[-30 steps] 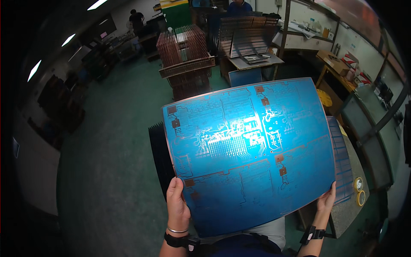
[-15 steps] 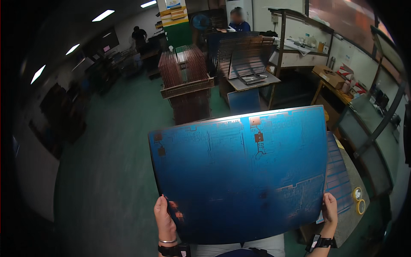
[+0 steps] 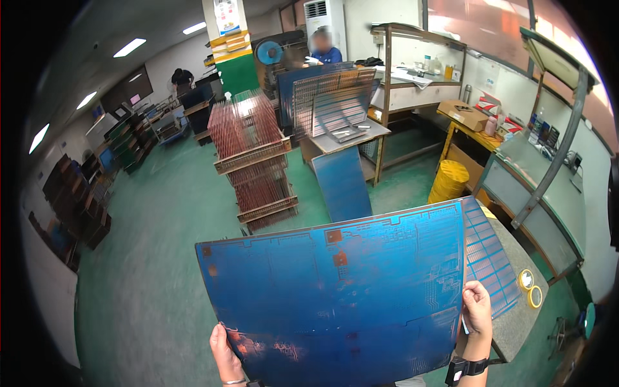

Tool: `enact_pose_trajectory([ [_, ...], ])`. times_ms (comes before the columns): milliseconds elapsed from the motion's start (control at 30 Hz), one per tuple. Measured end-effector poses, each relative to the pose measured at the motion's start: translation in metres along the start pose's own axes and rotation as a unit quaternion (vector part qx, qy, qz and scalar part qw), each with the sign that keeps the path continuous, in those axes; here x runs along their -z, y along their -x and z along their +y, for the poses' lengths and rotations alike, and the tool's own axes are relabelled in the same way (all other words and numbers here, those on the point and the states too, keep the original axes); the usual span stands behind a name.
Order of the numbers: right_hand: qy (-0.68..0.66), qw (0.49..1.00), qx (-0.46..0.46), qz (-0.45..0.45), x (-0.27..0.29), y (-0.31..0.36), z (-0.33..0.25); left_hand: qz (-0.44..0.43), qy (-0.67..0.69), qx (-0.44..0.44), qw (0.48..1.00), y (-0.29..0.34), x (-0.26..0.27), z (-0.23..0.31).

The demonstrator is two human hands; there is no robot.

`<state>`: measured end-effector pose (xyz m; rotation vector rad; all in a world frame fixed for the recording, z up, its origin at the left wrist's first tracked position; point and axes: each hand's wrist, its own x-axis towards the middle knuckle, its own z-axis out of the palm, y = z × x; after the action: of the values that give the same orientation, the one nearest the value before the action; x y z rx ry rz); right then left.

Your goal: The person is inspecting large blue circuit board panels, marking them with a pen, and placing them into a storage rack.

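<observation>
Between my two hands I hold up a large blue circuit board panel [image 3: 335, 297], with copper-coloured traces and pads showing on its face. Its left edge, near the lower corner, is pinched by my left hand [image 3: 225, 353]. My right hand [image 3: 476, 306] grips the right edge, somewhat higher up. The panel tilts a little, its right side higher than its left. Another blue panel [image 3: 490, 258], patterned with copper-coloured patches in a grid, lies on the grey table [image 3: 516, 335] to the right, partly hidden behind the held one.
Two yellow tape rolls [image 3: 534, 297] sit on that table's right side. Ahead stand a rack of upright reddish slats [image 3: 248, 138] and a leaning blue panel [image 3: 342, 184]. A yellow bin [image 3: 449, 180] is beyond the table. Farther back, a person in blue [image 3: 324, 55] works.
My view has swung to the right and up, so the room sits farther left. The panel appears lower and to the left in the picture, still in both hands.
</observation>
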<state>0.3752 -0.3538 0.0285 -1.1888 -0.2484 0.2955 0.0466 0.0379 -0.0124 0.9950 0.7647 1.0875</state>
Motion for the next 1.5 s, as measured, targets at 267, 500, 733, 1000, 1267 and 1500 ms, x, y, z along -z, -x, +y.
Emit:
enact_pose_trajectory([
  [267,0.001,1.000,-0.001,-0.009,-0.005,0.005,-0.002,-0.006,-0.051,0.009,0.999,0.012,-0.014,0.011],
  [500,-0.017,0.999,-0.018,-0.022,-0.010,0.008,-0.007,-0.012,-0.058,-0.021,0.998,0.004,0.002,0.005],
  [733,0.048,0.997,0.048,0.028,0.003,0.000,-0.005,-0.083,-0.034,-0.099,0.991,0.009,-0.014,0.026],
  [1000,-0.096,0.920,0.351,-0.145,0.041,-0.063,0.042,-0.227,0.051,-0.274,0.933,-0.054,0.026,-0.001],
  [1267,-0.185,0.980,0.065,-0.023,-0.016,0.025,0.017,-0.276,0.094,-0.136,0.947,-0.041,0.002,-0.016],
  [1500,0.004,0.999,-0.032,-0.035,0.035,0.039,0.009,-0.323,0.196,0.045,0.925,0.008,-0.050,-0.025],
])
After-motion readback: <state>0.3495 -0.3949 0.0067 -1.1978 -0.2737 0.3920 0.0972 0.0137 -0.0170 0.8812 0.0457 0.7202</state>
